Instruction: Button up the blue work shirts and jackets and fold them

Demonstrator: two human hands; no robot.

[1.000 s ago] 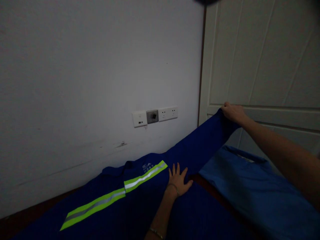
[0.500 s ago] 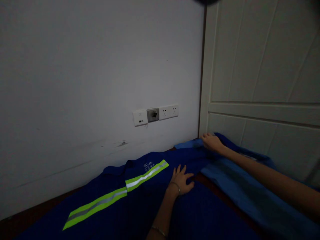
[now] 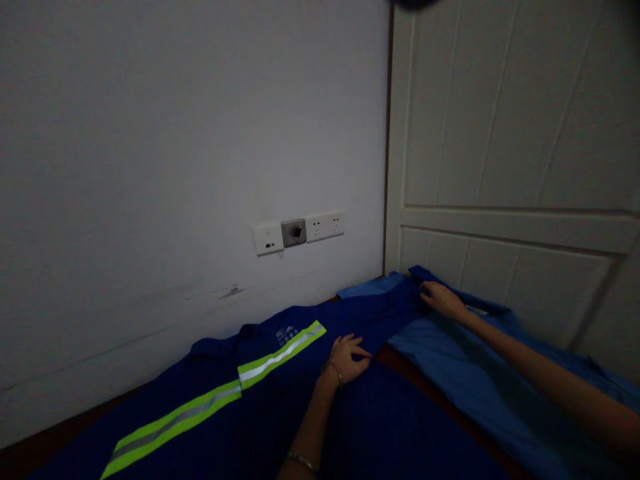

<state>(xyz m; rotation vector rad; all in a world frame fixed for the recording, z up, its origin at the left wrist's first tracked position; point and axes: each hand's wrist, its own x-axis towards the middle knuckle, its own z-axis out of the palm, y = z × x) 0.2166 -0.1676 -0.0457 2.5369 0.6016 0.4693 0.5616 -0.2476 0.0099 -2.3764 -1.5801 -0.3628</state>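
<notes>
Head-worn view: looks forward and down, close over reflective-striped work top (image 3: 270, 410), facing wall (image 3: 200, 133) and panelled door (image 3: 500, 133) meeting ahead.

Wall sockets (image 3: 325, 227) near a door (image 3: 515, 153), apparently white.

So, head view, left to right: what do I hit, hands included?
Left reflective strip → left white plate → grey plate → left hand → right hand.
</notes>
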